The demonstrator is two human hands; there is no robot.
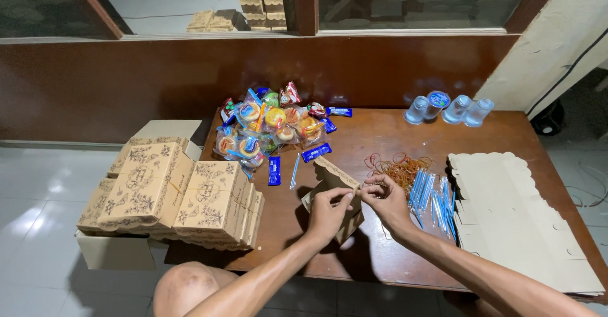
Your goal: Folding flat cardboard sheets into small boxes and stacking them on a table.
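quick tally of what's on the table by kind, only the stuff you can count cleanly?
Sealed water cups, back right: 4
Small box held by left hand and right hand, box: 1
Loose blue sachets in front of the snack pile: 4
Total: 9
Rubber bands and straws are too tangled to count.

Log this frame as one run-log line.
left hand: holds small printed cardboard box | right hand: pinches rubber band at box top | surface: brown wooden table

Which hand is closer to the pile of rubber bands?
Right. The right hand is just beside the rubber bands; the left hand is farther away, across the small box.
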